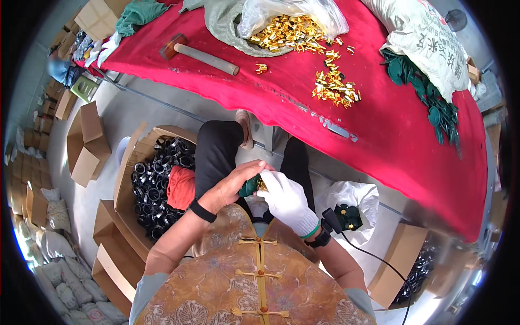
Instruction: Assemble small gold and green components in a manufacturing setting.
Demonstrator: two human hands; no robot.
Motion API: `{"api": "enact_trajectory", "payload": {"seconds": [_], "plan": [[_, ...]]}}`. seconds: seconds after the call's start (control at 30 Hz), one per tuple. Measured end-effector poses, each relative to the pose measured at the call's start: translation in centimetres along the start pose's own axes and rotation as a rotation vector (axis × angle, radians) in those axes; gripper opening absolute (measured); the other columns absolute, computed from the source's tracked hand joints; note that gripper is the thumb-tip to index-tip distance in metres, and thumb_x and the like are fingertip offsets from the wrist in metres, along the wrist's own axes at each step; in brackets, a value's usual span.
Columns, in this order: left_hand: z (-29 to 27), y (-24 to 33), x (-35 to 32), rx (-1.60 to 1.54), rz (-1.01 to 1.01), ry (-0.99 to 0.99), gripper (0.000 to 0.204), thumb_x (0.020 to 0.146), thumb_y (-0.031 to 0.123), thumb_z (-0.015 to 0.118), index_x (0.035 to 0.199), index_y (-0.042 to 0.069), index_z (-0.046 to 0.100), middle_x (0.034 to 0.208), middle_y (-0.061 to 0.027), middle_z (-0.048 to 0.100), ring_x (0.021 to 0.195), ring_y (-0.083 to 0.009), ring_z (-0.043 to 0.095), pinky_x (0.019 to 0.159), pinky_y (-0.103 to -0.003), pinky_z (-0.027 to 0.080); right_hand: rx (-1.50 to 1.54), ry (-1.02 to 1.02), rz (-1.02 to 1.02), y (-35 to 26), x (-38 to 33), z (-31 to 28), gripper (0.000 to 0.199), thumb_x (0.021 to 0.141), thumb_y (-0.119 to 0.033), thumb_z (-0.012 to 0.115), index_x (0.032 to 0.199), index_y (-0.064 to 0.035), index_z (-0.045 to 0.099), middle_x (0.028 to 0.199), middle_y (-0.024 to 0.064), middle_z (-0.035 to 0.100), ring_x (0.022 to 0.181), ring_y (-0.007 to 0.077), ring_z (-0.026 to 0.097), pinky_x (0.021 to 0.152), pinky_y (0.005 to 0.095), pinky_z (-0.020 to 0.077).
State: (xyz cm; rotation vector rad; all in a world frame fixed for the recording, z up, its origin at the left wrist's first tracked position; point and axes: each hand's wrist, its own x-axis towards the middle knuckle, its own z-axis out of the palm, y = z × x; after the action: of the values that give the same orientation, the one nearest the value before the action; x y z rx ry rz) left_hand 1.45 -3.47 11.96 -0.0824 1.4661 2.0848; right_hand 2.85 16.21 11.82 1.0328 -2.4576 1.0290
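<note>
Above my lap both hands meet around a small dark green disc-like piece (pixel 248 187) with a shiny gold piece (pixel 262 183) against it. My left hand (pixel 234 183), bare and with a black band at the wrist, curls round the green piece from the left. From the right, my right hand (pixel 288 199) in a white knit glove closes over the gold piece; its fingertips are partly hidden. On the red-covered table (pixel 238 97) ahead lie loose gold pieces (pixel 336 89), a sack spilling more gold pieces (pixel 287 35), and green disc-topped pieces (pixel 420 89) at the right.
A mallet (pixel 203 58) lies on the table. Beside my left leg stands a carton (pixel 124 173) of black rings (pixel 154 197) with a red cloth (pixel 181 187). At my right, a white bag (pixel 363 195) holds green-and-gold pieces (pixel 348 216); a black cable (pixel 374 257) runs from my right wrist.
</note>
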Motion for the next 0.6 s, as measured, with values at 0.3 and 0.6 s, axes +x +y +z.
{"api": "enact_trajectory", "payload": {"seconds": [0.3, 0.6], "plan": [[-0.7, -1.0, 3.8, -0.08, -0.203, 0.107, 0.047, 0.106, 0.05, 0.054, 0.114, 0.006, 0.068, 0.101, -0.0029, 0.07, 0.087, -0.0091, 0.066, 0.063, -0.026, 0.052, -0.127, -0.095, 0.038, 3.2, -0.3, 2.8, 0.053, 0.083, -0.018, 0.075, 0.129, 0.0024, 0.057, 0.092, 0.0135, 0.064, 0.071, 0.0293, 0.068, 0.059, 0.0393, 0.0543], [-0.8, -6.0, 4.0, 0.798, 0.304, 0.354, 0.049, 0.107, 0.046, 0.053, 0.122, 0.0, 0.064, 0.104, -0.0101, 0.068, 0.104, -0.0166, 0.061, 0.094, -0.034, 0.048, 1.555, -0.187, 1.391, 4.3, -0.4, 3.4, 0.022, 0.1, -0.021, 0.065, 0.088, -0.0025, 0.059, 0.073, 0.0039, 0.059, 0.056, 0.012, 0.06, 0.045, 0.0328, 0.0446]]}}
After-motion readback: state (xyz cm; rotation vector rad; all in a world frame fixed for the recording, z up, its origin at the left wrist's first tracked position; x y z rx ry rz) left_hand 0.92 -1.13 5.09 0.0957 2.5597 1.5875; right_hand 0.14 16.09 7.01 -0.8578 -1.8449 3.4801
